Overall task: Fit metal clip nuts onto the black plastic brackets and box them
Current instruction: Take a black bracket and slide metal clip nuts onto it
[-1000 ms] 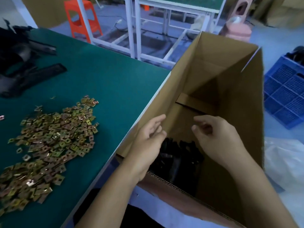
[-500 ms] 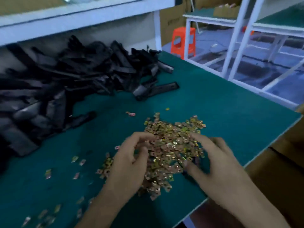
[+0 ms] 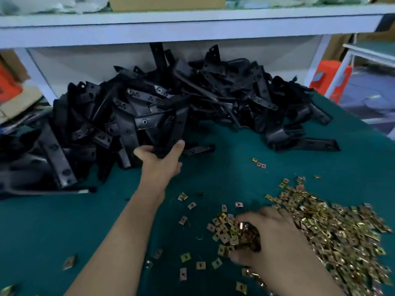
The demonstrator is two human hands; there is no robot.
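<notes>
Since half a second ago my left hand point(image 3: 160, 162) has left the nuts point(image 3: 333, 229) and reached up the table point(image 3: 42, 227) to the heap of brackets point(image 3: 132, 112). Pulled out of that tangle, the bracket point(image 3: 163, 149) I take may drag its neighbours down onto the loose nuts, or snag and slip from me. My left hand's thumb and fingers close round that bracket at the heap's near edge, while my right hand point(image 3: 280, 244) curls over a clutch of nuts at the pile's left end.

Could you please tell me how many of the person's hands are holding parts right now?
2. The left hand grips a black bracket at the heap's front edge; the right hand gathers clip nuts from their pile.
</notes>
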